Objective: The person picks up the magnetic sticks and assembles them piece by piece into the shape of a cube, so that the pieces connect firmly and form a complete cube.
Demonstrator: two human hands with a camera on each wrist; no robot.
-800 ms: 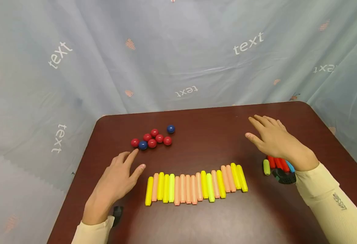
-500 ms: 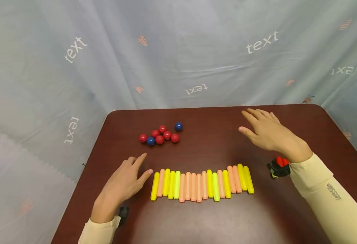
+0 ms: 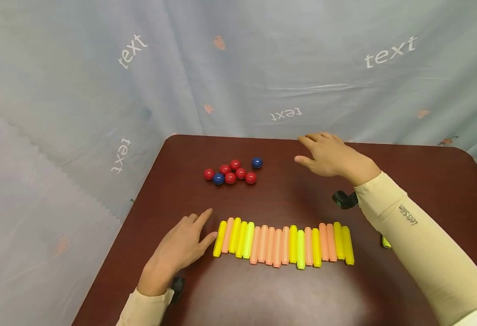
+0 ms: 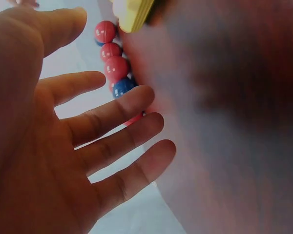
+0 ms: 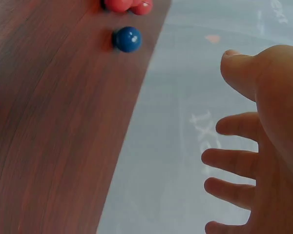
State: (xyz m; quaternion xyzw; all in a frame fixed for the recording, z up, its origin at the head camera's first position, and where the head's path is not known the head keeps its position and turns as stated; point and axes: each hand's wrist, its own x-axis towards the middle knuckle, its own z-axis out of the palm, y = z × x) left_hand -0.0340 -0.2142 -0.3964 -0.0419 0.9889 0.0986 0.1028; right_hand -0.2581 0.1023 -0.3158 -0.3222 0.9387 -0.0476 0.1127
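Note:
My left hand (image 3: 183, 246) hovers beside the left end of a row of sticks (image 3: 277, 244), its fingers relaxed and apart. The sticks are yellow, peach and lime, ridged, and lie side by side. In the left wrist view the left palm (image 4: 63, 146) holds nothing. My right hand (image 3: 330, 156) is above the far part of the table, fingers extended, to the right of a lone blue ball (image 3: 257, 163). The right wrist view shows this hand (image 5: 254, 156) with nothing in it. Several glossy red balls (image 3: 230, 178) cluster with another blue ball (image 3: 218, 179).
A dark brown table (image 3: 287, 299) with rounded far corners stands against a grey-blue printed curtain (image 3: 238, 68). A lime stick (image 3: 386, 242) peeks out from under the right sleeve (image 3: 405, 231). A black wrist camera (image 3: 344, 199) hangs below the right wrist.
My right hand has moved left, toward the lone blue ball. The left hand has drawn slightly back from the balls. Red and blue sticks at the right are now hidden by the forearm.

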